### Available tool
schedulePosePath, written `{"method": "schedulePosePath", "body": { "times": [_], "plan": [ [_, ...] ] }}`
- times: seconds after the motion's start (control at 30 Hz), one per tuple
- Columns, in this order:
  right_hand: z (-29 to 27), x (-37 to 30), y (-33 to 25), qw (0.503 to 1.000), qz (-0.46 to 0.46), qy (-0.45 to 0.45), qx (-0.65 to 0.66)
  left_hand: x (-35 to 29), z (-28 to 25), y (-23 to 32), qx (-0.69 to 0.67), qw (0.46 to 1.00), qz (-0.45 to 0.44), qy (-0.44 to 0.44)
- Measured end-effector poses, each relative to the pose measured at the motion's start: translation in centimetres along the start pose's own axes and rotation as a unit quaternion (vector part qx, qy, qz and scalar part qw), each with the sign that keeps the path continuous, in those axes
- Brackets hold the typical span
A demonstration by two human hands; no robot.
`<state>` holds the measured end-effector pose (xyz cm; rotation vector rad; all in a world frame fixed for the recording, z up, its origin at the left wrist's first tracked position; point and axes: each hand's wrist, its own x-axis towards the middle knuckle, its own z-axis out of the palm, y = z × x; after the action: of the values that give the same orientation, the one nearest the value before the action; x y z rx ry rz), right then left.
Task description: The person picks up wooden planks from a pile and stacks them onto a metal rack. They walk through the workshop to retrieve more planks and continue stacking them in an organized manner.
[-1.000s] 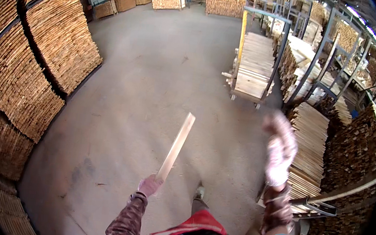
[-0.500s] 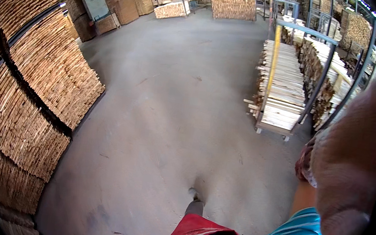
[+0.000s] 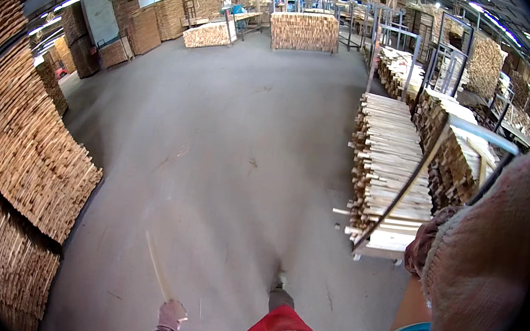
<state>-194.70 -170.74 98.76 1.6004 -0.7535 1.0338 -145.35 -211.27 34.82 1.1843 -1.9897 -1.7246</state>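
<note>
At the lower left, my left hand [image 3: 174, 312], in a pale glove with a mauve cuff or sleeve, is closed around a thin wooden stick [image 3: 157, 263]. The stick points forward and slightly left above the floor. My right hand [image 3: 491, 266], in a pale knit glove with a darker cuff, is raised very close on the right side. Its fingers are not visible, and whether it holds anything is hidden. Below it shows my bare forearm and a blue striped sleeve.
A wheeled cart [image 3: 387, 252] stacked with wooden strips stands ahead right, with a metal frame at its near end. Tall stacks of wooden strips [image 3: 23, 142] line the left. More wood piles [image 3: 304, 33] stand at the far end, across a grey concrete floor [image 3: 217, 126].
My left hand with the stick has come into view. The view has tilted up, showing more of the hall, and the cart sits lower and looks larger. My right hand stays raised.
</note>
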Motion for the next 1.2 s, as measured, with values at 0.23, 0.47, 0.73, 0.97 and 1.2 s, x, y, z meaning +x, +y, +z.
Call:
{"method": "schedulePosePath", "body": {
  "times": [0.23, 0.47, 0.73, 0.97, 1.2],
  "plan": [
    [12.5, -8.9, 22.1, 0.998, 0.008, 0.022, 0.058, 17.5, 7.0, 15.6, -0.219, 0.929, -0.176, 0.239],
    [29.2, -15.0, 41.6, 0.988, -0.018, 0.049, 0.145, 22.4, 11.1, 13.9, -0.030, 0.906, -0.394, 0.150],
    [44.3, -22.9, 60.7, 0.992, -0.026, 0.004, 0.124, 47.8, 8.7, 16.9, 0.129, 0.902, -0.406, 0.068],
    [53.2, -30.3, 76.8, 0.997, 0.010, -0.034, 0.067, 87.1, 3.2, 27.9, 0.231, 0.939, -0.161, 0.198],
    [60.6, -39.7, 94.2, 0.992, 0.055, -0.113, 0.005, 115.4, 9.4, 47.7, -0.125, 0.960, -0.108, 0.225]
  ]
}}
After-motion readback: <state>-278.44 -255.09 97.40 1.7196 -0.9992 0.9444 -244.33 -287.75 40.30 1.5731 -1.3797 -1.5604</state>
